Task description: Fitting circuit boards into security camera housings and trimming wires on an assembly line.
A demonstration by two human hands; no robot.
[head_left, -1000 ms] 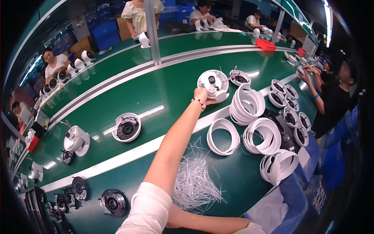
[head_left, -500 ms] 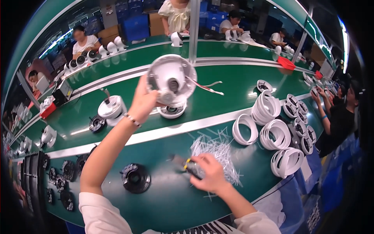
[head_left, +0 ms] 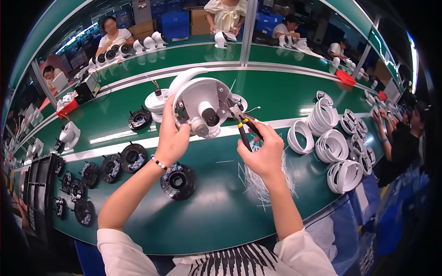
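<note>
Both hands are up over the green bench [head_left: 216, 216]. With my left hand [head_left: 171, 140] I grip the white dome camera [head_left: 200, 106] by its lower left rim, its open side facing me; my palm hides that edge. With my right hand [head_left: 264, 154], closed around the yellow-handled pliers [head_left: 243, 122], I hold their tip at the camera's right rim. Whether the tip bites a wire I cannot tell. White cable ties [head_left: 267, 181] lie below my right wrist, partly covered.
</note>
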